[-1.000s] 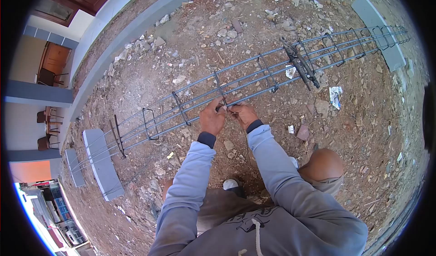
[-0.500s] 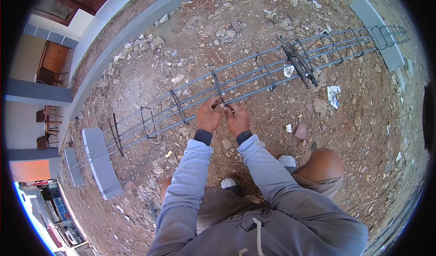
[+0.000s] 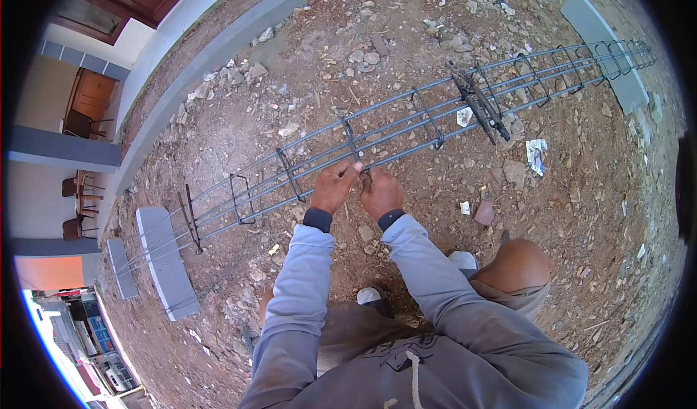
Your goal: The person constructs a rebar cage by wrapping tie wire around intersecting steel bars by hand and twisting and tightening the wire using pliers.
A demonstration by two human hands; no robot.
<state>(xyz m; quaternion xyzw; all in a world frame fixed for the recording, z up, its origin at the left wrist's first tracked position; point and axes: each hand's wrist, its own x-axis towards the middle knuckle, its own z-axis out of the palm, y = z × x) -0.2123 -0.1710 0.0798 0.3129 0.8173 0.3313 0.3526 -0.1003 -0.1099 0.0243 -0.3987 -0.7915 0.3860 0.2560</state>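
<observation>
A long rebar cage (image 3: 392,122) of thin steel bars with square stirrups runs diagonally across the ground. My left hand (image 3: 333,188) is closed at its near bar, thumb tip beside the lower corner of a stirrup (image 3: 350,137). Just right of that corner, my right hand (image 3: 381,193) has its fingers curled in a pinch. Whatever small piece lies between those fingers is hidden. The two hands nearly touch at the thumbs. Farther right, a dark metal tool (image 3: 480,106) lies across the bars.
Grey blocks (image 3: 165,264) support the cage's left end, and a grey slab (image 3: 606,50) lies beneath the right end. Stones and paper scraps (image 3: 536,156) litter the dirt. A low curb (image 3: 189,68) curves past the building at left.
The right hand has shifted slightly right and down, with its fingers more curled. My left hand has moved slightly left. The view has shifted a little; the tool stays on the bars.
</observation>
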